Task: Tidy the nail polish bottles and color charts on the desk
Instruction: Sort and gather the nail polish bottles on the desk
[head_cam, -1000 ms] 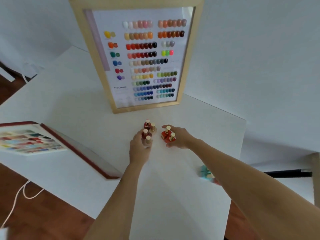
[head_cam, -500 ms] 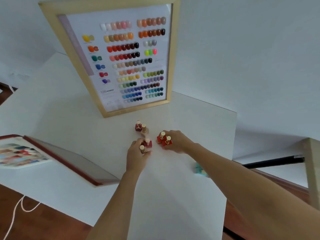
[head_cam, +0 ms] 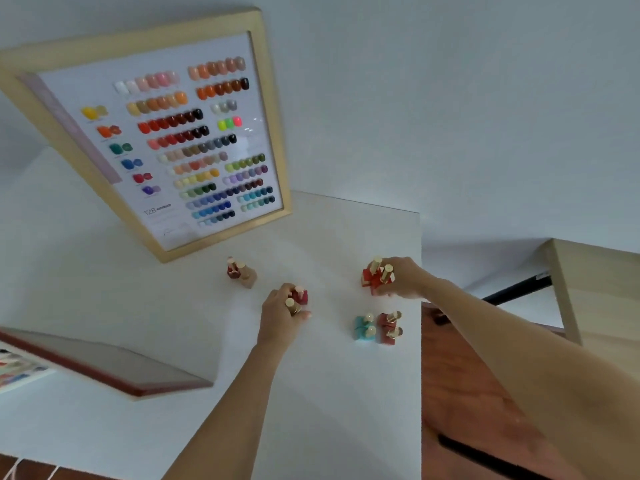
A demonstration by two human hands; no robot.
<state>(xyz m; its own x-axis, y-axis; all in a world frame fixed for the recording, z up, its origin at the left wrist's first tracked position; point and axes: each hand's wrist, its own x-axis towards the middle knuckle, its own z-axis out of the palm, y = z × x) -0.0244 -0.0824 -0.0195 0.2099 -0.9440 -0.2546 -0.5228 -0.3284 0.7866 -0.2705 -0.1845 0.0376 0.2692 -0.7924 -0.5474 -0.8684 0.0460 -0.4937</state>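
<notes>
My left hand point(head_cam: 282, 315) is closed around two gold-capped nail polish bottles point(head_cam: 298, 297), one dark red, near the middle of the white desk point(head_cam: 311, 410). Further right, close to the desk's right edge, my right hand point(head_cam: 403, 278) grips a cluster of red-orange bottles point(head_cam: 374, 277). A dark red and a beige bottle point(head_cam: 240, 273) stand free in front of the wood-framed color chart point(head_cam: 180, 147), which leans against the wall. Two teal bottles point(head_cam: 364, 328) and two red bottles point(head_cam: 389, 329) stand together by the right edge.
A second color chart with a dark red frame point(head_cam: 104, 367) lies at the desk's left side. Beyond the right edge are a wooden floor point(head_cam: 460, 393) and a light wooden piece of furniture point(head_cam: 595, 289). A white cord point(head_cam: 14, 471) shows at the bottom left.
My right hand has carried its red-orange bottles to the right, away from my left hand. The camera has turned right, so the teal and red group now shows in full.
</notes>
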